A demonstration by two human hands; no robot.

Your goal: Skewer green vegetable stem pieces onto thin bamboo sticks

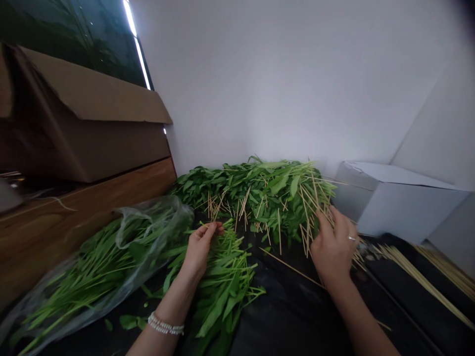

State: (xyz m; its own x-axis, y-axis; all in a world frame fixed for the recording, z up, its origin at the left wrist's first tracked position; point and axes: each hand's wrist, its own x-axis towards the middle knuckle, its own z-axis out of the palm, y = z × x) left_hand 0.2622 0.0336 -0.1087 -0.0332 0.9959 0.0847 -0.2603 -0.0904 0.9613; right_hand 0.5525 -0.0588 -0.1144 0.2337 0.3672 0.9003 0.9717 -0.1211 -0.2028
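Note:
My left hand (203, 243) is closed in a pinch at the stem ends of a loose pile of leafy green stalks (226, 282). What its fingertips hold is too small to make out. On the right, my right hand (334, 242) curls round thin wooden skewers (307, 232) at the right end of a heap of skewered greens (274, 185); its fingertips are partly hidden. Many skewer ends stick out of the heap toward me. A single wooden skewer (291, 267) lies slantwise on the black sheet (282, 316) between my hands.
A clear plastic bag (148, 222) of long green stalks lies at the left. Beyond it, an open cardboard box (118, 143) stands on a wooden ledge (92, 212). To the right are a white box (411, 207) and bundles of bare sticks (423, 277). A white wall (282, 89) rises behind.

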